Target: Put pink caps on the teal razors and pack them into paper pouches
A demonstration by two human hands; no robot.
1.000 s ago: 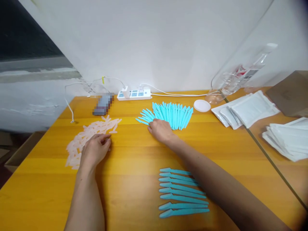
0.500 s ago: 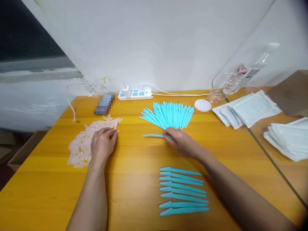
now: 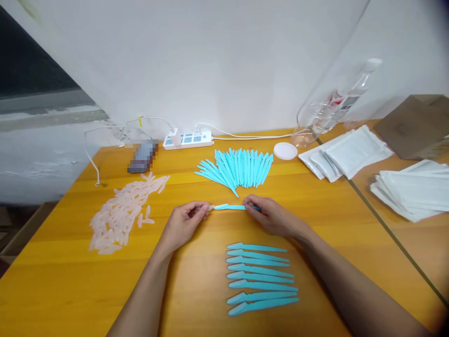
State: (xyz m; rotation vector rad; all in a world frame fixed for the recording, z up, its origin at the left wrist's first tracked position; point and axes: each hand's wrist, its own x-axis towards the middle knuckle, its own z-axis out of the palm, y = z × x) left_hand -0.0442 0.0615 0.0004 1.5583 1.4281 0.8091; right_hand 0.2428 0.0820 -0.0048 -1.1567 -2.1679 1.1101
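My right hand pinches the handle of a light-blue eyebrow razor, its blade end pointing left. My left hand is closed on a small pale blade cover, which meets the razor's blade end; I cannot tell how far it is over the blade. To the left lies a loose pile of pale pink, see-through blade covers. Behind my hands a bunch of blue razors is fanned out. Closer to me, several razors lie side by side in a column, blade ends left.
Along the wall stand a power strip with white cables and a phone-like device, blurred out. A round white lid, a leaning plastic bottle, white packets, more packets and a brown cardboard box are right.
My left hand has moved right from the pile, bringing a cover to the razor's tip. My right hand has drawn the razor slightly nearer. A few covers now lie beside the pile.
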